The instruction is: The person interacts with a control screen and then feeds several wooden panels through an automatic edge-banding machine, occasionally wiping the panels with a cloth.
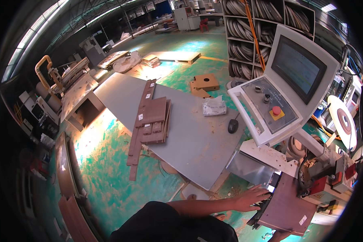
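Note:
A brown board (pixel 288 201) with a small white label lies at the lower right, its far side up against a machine (pixel 330 181). My left hand (pixel 252 198) reaches across to the board's left edge, fingers stretched out and apart over a black strip (pixel 264 207) there. At the board's near edge is my right hand (pixel 281 235), only partly in view. It seems to grip the board from below, with its fingers mostly hidden. A metal plate (pixel 252 167) sits just beyond my left hand.
A grey table (pixel 193 133) carries stacked brown boards (pixel 153 111), a white packet (pixel 214 107) and a black mouse (pixel 232 126). Above the machine hangs a control panel (pixel 270 105) with a screen and red button. Edge-band coils fill a shelf (pixel 250 40). Long boards (pixel 66 169) stand at left.

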The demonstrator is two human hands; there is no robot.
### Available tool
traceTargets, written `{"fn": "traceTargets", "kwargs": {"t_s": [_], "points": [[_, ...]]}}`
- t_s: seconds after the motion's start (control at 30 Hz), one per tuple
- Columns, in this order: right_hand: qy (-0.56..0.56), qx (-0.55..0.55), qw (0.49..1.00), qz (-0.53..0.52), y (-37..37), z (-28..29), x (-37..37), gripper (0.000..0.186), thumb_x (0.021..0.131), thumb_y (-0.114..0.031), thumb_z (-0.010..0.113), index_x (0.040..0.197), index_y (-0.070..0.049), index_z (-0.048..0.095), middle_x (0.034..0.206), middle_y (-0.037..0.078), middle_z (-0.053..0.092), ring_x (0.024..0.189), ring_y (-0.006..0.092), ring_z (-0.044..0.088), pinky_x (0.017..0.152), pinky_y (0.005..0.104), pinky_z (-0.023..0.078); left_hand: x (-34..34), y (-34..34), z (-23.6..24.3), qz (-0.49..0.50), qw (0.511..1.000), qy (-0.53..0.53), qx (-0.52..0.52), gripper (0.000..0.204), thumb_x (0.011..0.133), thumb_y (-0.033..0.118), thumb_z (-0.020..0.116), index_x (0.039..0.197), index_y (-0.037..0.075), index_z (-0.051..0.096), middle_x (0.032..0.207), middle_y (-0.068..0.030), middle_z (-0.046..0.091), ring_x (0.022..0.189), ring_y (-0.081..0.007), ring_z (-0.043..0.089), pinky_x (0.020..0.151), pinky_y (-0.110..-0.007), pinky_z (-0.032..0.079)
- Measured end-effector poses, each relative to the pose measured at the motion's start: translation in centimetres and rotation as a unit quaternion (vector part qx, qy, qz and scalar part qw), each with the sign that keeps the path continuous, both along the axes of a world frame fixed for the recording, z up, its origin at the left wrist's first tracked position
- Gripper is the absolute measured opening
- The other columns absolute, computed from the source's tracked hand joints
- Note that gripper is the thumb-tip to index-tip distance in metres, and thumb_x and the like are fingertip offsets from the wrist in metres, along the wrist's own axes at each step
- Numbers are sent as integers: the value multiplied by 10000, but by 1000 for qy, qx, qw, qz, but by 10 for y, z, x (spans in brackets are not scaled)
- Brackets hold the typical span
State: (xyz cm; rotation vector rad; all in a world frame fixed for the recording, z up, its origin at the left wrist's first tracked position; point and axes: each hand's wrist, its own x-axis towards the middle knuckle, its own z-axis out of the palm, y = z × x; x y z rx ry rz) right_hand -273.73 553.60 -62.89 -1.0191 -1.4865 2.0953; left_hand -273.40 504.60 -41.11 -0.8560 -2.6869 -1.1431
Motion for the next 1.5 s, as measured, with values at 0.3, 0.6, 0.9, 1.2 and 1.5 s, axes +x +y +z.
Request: {"fn": "traceTargets", "kwargs": {"t_s": [0.3,0.6,0.9,1.2,1.5], "points": [[-227,281,932,-18,-78,-13,125,698,1095,-522,599,1561,-8,521,1529,184,606,1388,426,576,1232,598,422,55,-481,28,681,684,232,-117,507,910,212,802,1346,10,641,1269,-261,642,1218,-485,614,1020,-557,507],[-349,288,888,83,-196,-41,218,681,1089,-477,628,1515,49,548,1416,230,687,1286,441,646,1181,586,464,109,-759,-23,706,663,-146,200,618,773,422,1005,1095,-21,716,1021,-178,771,871,-294,745,734,-498,577],[-260,202,942,71,-256,-18,220,693,1065,-450,699,1536,38,552,1355,276,703,1208,388,693,1056,507,557,103,-790,39,566,682,-262,383,334,971,344,823,1125,55,755,952,-48,749,738,-161,663,590,-300,461],[-82,31,980,180,-468,173,114,415,1105,-392,593,1380,-97,692,1229,63,726,1113,180,682,918,355,495,112,-595,130,380,770,-235,456,386,1049,302,732,1306,14,733,1182,-35,759,1063,-133,696,938,-295,525],[47,-431,855,284,-620,271,68,718,1170,-563,422,1555,37,510,1391,170,641,1370,319,582,1238,465,430,104,-397,148,79,981,-176,22,279,975,176,784,1219,49,739,1053,-69,735,1057,-235,719,888,-365,570]]}}
